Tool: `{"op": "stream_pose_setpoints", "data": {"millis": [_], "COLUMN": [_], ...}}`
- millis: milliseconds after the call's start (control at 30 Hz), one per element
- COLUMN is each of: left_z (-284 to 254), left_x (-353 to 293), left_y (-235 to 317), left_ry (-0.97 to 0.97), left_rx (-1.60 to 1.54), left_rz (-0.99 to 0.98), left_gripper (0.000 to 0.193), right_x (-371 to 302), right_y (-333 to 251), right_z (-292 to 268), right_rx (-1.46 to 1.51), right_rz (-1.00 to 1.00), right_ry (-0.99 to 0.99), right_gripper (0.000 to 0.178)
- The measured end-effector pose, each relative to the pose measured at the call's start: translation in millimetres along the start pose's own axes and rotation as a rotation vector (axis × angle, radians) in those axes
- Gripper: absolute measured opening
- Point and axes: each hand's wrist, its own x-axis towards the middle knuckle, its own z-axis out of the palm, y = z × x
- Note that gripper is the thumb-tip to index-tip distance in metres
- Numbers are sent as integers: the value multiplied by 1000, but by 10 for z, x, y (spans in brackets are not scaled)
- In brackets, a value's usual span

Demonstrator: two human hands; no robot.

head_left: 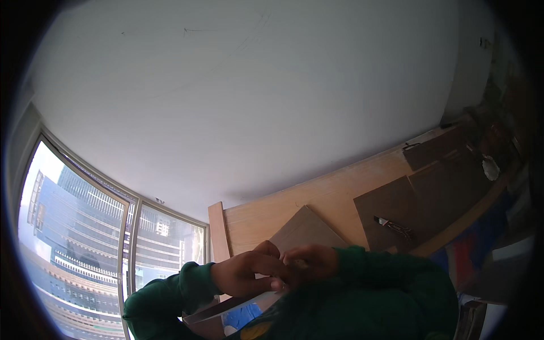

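Note:
My two hands meet close to my body, low in the head view. Fingers and thumb of my left hand (243, 273) are curled together in a pinch. Against it, my right hand (314, 262) is closed too, with a small pale spot showing at its fingers. Whatever they hold is too small and dark to make out. Just beyond them lies a flat brown board (306, 225), partly covered by my hands.
A long light-wood surface (266, 212) runs along the white wall (255, 102). Farther right are a larger brown panel (391, 198) and, on it, a small dark tool (394, 226) of unclear kind. Windows (85, 238) stand at left. Blue material (243, 315) shows below my left hand.

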Motion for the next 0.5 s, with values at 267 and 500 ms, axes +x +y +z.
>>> {"op": "stream_pose_setpoints", "data": {"millis": [267, 500], "left_z": [464, 435], "left_x": [-84, -511], "left_y": [216, 799], "left_ry": [336, 821], "left_rx": [252, 42], "left_rz": [-3, -101], "left_gripper": [32, 42], "right_x": [-103, -126], "right_y": [-34, -83], "right_z": [46, -93], "right_rx": [-45, -284], "right_rz": [141, 121], "right_ry": [-36, 106], "right_gripper": [36, 38]}}
